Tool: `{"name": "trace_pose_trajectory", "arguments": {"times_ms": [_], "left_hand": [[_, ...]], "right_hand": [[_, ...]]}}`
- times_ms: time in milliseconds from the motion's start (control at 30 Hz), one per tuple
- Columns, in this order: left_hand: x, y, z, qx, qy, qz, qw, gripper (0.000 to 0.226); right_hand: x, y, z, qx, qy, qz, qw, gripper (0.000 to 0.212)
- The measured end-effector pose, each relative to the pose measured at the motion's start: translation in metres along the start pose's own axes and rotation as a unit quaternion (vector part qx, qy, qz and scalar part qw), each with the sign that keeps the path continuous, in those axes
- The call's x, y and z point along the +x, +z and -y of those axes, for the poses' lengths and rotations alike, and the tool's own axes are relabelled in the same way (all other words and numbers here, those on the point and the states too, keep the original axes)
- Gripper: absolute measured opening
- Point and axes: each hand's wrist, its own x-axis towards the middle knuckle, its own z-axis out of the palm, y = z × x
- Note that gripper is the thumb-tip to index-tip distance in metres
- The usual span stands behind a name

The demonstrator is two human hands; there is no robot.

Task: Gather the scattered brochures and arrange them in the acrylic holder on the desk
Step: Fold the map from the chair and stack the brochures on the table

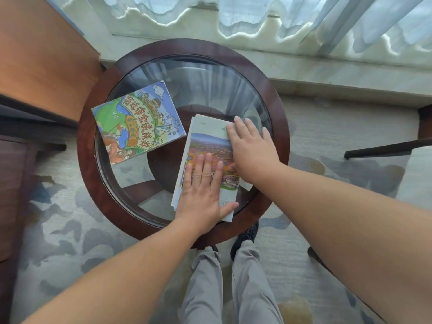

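We have both palms pressed flat on a tall stack of folded brochures with a landscape photograph on the pale cover (pixel 211 146), which lies on the right half of a round glass-topped table with a dark wooden rim (pixel 87 146). Our left hand (pixel 203 190) covers the near end, fingers spread and extended, thumb hooked over the right edge; our right hand (pixel 251 148) rests on the far right corner, fingers likewise straight and unclenched, so neither hand is actually gripping anything. A square illustrated brochure with cartoon buildings and a green, blue and orange cover (pixel 138 121) sits apart to the left, tilted, not yet collected. The risk we see is slippage: glass is slick, the leaves of the stack are already fanned at the left edge, and pushing sideways with flat palms could splay them further or send some over the rim onto the patterned grey carpet (pixel 70 230). The acrylic holder is nowhere in view, so we judge a carry will be needed, and a loose stack could shed sheets on the way. Pale curtains (pixel 304 17) hang beyond a stone sill, and a wooden desk edge (pixel 39 57) stands at left.
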Motion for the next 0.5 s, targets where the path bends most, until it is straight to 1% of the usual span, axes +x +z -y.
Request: {"name": "trace_pose_trajectory", "arguments": {"times_ms": [67, 133, 200, 267, 400, 500], "left_hand": [[0.002, 0.0, 0.0, -0.002, -0.002, -0.001, 1.0, 0.099], [0.003, 0.001, 0.0, -0.007, -0.004, -0.004, 1.0, 0.099], [0.003, 0.002, -0.001, -0.01, -0.005, 0.0, 1.0, 0.099], [0.004, -0.002, 0.001, -0.013, -0.003, 0.014, 1.0, 0.104], [0.006, -0.016, 0.002, -0.011, 0.009, 0.071, 0.997, 0.126], [0.008, -0.036, -0.006, 0.007, -0.003, 0.105, 0.994, 0.13]], "right_hand": [[-0.006, 0.005, 0.006, -0.027, -0.029, -0.012, 0.999, 0.099], [-0.014, 0.014, 0.009, -0.036, -0.055, 0.015, 0.998, 0.112], [-0.017, 0.019, 0.007, -0.025, -0.053, 0.034, 0.998, 0.12], [-0.017, 0.019, 0.005, -0.013, -0.05, 0.032, 0.998, 0.122], [-0.019, 0.012, 0.007, -0.009, -0.044, 0.033, 0.998, 0.122], [-0.035, 0.003, 0.006, 0.037, -0.032, 0.011, 0.999, 0.114]]}}
